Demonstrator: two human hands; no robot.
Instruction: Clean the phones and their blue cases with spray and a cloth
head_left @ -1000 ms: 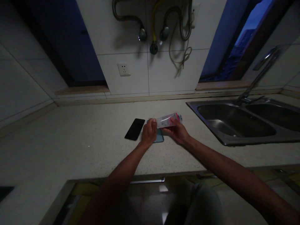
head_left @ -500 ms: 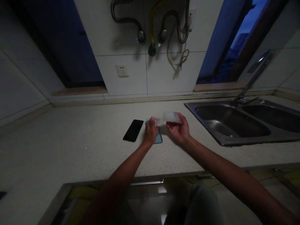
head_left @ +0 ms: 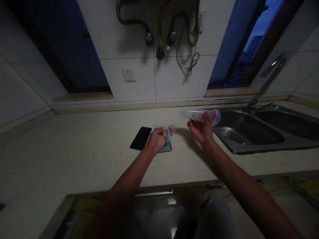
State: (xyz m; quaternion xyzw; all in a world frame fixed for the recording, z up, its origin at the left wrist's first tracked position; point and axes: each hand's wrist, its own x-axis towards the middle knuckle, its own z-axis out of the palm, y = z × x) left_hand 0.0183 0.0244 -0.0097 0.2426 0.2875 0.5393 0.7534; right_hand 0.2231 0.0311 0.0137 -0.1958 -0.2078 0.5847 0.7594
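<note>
My left hand (head_left: 156,140) is closed on a thin white tissue (head_left: 167,133), which sticks out between the fingers. Below that hand lies a light-blue phone case (head_left: 166,148) on the counter, partly covered by it. A black phone (head_left: 141,138) rests flat just left of the case. Further right and raised above the counter, my right hand (head_left: 203,131) grips a clear plastic bottle (head_left: 196,115) with pink markings. The bottle is tipped on its side, its narrow end to the left and its round base to the right.
The pale speckled counter (head_left: 104,132) runs along a tiled wall. At the right is a steel double sink (head_left: 236,149) with a tall faucet (head_left: 271,76). Pipes and a looped cord (head_left: 191,64) hang on the wall, near a socket (head_left: 129,75).
My right hand has moved right and slightly up with the bottle, away from my left hand. My left hand has turned, and the tissue in its fingers now shows more plainly.
</note>
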